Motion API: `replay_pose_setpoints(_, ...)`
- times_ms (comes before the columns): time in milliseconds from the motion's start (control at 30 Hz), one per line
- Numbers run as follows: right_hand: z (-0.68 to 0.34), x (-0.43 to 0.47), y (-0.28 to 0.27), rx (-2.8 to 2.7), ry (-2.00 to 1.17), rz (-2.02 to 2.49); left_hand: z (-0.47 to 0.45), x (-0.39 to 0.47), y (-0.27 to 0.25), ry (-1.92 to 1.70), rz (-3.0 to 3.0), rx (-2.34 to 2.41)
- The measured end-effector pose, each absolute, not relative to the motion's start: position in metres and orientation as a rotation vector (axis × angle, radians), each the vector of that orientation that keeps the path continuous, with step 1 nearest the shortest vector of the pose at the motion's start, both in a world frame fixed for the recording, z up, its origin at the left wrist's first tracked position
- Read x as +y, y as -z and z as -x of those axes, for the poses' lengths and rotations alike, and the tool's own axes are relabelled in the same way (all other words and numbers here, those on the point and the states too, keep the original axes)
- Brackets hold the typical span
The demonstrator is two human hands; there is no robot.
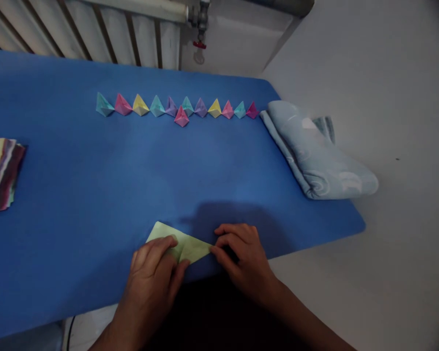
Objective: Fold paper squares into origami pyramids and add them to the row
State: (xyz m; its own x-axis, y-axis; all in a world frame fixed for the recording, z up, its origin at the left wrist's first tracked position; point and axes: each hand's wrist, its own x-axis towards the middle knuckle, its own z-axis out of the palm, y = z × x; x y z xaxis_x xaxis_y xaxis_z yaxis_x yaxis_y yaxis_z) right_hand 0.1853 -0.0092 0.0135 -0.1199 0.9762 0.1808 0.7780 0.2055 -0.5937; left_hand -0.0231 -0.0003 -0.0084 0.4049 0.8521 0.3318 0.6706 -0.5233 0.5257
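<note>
A pale yellow-green piece of folded paper (194, 247) lies near the front edge of the blue table, its narrow point aimed right. My left hand (155, 265) lies over its left part, fingers curled on top and the thumb at the near edge. At the pointed right tip, my right hand (241, 251) pinches the paper between thumb and forefinger. A crease runs across the paper between the hands. Part of the sheet is hidden under my left fingers.
Small folded paper shapes (157, 106) in several colours form a row toward the back, with a pink one (182, 117) just in front. A stack of coloured sheets (3, 175) sits at left, a folded light-blue cloth (318, 156) at right. A radiator (131, 39) stands behind the table (106, 180).
</note>
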Motion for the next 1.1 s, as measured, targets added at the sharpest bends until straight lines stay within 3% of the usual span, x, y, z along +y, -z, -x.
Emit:
replay_pose_setpoints(567, -0.184, -0.009, -0.015, -1.931, -0.475, 1.656, 0.025, -0.002, 0.006, -0.837, -2.321, 1.314)
replay_pose_setpoints(933, -0.187, -0.01, -0.015, -1.955, -0.396, 1.711, 0.033, -0.008, 0.013, -0.623, -2.647, 1.301)
replay_pose_setpoints(1100, -0.181, -0.021, -0.023, -2.247, -0.363, 1.367, 0.031, -0.011, 0.007, -0.576, -2.724, 1.238)
